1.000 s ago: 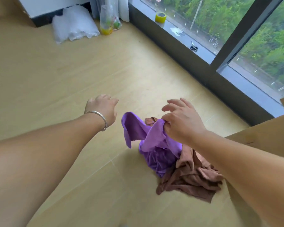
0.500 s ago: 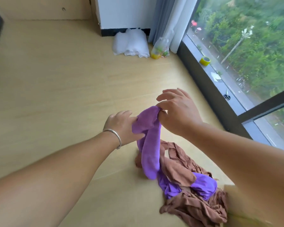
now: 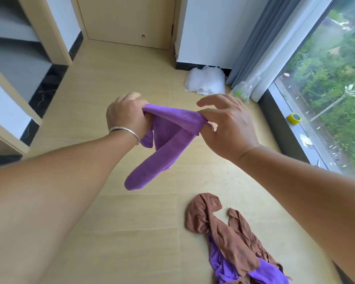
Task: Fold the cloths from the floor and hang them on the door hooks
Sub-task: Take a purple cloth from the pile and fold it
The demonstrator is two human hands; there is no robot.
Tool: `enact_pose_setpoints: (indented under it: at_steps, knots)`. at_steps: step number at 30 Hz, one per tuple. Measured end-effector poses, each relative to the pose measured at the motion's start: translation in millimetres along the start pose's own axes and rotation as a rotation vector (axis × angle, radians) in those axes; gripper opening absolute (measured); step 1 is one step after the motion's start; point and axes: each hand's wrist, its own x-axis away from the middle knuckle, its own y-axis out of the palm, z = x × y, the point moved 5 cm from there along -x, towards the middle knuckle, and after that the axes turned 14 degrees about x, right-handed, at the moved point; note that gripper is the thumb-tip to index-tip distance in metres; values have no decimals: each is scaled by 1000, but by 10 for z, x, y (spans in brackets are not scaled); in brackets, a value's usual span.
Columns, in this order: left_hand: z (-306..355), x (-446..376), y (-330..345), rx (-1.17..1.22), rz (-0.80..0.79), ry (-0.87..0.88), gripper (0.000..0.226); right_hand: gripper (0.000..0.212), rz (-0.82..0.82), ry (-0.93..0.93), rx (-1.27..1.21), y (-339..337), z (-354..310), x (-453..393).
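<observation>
A purple cloth [image 3: 164,140] hangs in the air between both hands, its top edge stretched and the rest drooping down to the left. My left hand [image 3: 127,115] grips one end in a fist. My right hand [image 3: 228,124] pinches the other end between thumb and finger, the other fingers spread. On the floor at the lower right lies a crumpled brown cloth [image 3: 219,230] tangled with another purple cloth [image 3: 264,273]. A wooden door [image 3: 129,19] stands at the far end; no hooks show on the part in view.
A white plastic bag [image 3: 205,80] and a clear bag [image 3: 243,89] lie by the grey curtain [image 3: 262,44]. A yellow tape roll [image 3: 294,118] sits on the window sill at the right. Stair steps [image 3: 10,64] rise on the left.
The purple cloth has come up off the pile, clear of the floor. My left hand took hold of its other end and both hands spread it. The view tilted up toward the door.
</observation>
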Motion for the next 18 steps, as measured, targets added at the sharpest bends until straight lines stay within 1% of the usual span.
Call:
enact_pose_setpoints:
  at_steps: [3, 6, 10, 14, 16, 17, 18]
  knots:
    - [-271, 79, -274, -87, 41, -15, 20, 18, 37, -33, -35, 46, -116, 150]
    - [-558, 391, -449, -177, 7, -39, 17, 15, 3, 8, -49, 205, -149, 538]
    - [-900, 1199, -555, -309, -148, -17, 11, 11, -156, 31, -42, 569, -218, 1405]
    - [-1164, 2328, -524, -330, -334, 12, 10, 16, -395, 29, -10, 958, -404, 2410]
    - [-1260, 2867, -491, -328, -396, 30, 4, 19, -448, 30, -17, 1087, -522, 2869]
    - [-1305, 3114, -468, -321, -423, 40, 4, 21, -469, 34, -25, 1137, -583, 3086]
    - [-1349, 3344, -439, -309, -455, 40, 11, 22, -497, 42, -34, 1181, -637, 3291]
